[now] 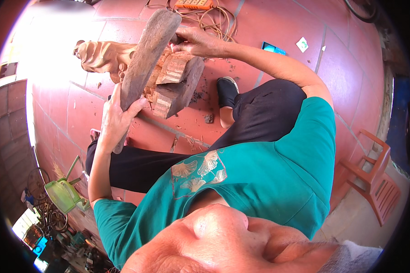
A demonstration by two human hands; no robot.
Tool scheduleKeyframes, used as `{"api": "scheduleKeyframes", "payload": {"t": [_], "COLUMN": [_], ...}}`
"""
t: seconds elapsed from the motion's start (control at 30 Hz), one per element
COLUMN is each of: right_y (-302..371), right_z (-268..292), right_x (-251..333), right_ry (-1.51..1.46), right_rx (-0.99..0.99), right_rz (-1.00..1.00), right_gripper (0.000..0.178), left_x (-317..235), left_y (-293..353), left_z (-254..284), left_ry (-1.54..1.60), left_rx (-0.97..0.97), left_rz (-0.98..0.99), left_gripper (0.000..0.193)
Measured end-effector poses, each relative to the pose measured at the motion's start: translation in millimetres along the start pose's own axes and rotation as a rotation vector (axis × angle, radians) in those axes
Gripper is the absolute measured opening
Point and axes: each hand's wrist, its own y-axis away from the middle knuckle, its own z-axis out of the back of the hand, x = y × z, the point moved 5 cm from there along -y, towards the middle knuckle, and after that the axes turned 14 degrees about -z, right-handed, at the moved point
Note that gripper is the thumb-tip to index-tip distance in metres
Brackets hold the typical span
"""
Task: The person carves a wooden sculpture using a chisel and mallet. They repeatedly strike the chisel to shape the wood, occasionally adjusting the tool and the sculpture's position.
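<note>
My left hand point(115, 119) is closed round the lower part of a long, worn wooden club point(146, 59), which slants up and away to the right. Behind the club lies a carved wooden figure point(100, 57) on its side, with smooth draped folds at its left end. Its rough block base point(180, 88), split by a deep notch, points right toward my leg. At the club's far end, my right hand point(198, 42) is closed round something dark, mostly hidden by the fingers and the club. Part of the carving between my hands is covered by the club.
Wood chips point(208, 118) lie on the red tiled floor beside my shoe point(228, 93). An orange power strip point(193, 4) with a coiled cord point(218, 22) is at the far side. A blue packet point(274, 48) lies right of it. Low chairs, one green point(64, 195), one brown point(373, 177), stand on either side.
</note>
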Motion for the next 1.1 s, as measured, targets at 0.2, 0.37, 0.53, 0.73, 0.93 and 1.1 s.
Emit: {"api": "scheduleKeyframes", "payload": {"t": [0.2, 0.37, 0.53, 0.73, 0.93, 1.1], "right_y": [-5.7, -2.2, -0.2, -4.4, -6.1, -6.4], "right_z": [2.7, 10.4, 19.0, 17.6, 22.8, 54.9], "right_x": [-4.6, -2.2, 2.4, -11.7, -16.2, -5.3], "right_ry": [-0.010, 0.003, 0.080, 0.085, 0.068, 0.056], "right_rx": [-0.039, -0.111, -0.143, -0.202, -0.247, -0.446], "right_rz": [0.065, -0.038, -0.197, -0.232, -0.297, -0.145], "right_gripper": [0.027, 0.023, 0.017, 0.019, 0.016, 0.011], "left_x": [-9.3, 6.5, 19.3, 16.4, 19.7, 16.1], "left_y": [1.7, -0.5, 5.1, 6.5, 9.7, 11.4], "left_z": [7.7, -0.8, 9.2, 13.8, 9.8, 13.0], "left_ry": [0.060, -0.021, 0.149, 0.212, 0.192, 0.224], "left_rx": [-0.125, 0.057, -0.064, -0.073, -0.079, -0.052], "left_rz": [0.056, 0.097, 0.119, 0.164, 0.125, 0.193], "left_gripper": [0.043, 0.041, 0.041, 0.041, 0.042, 0.044]}}
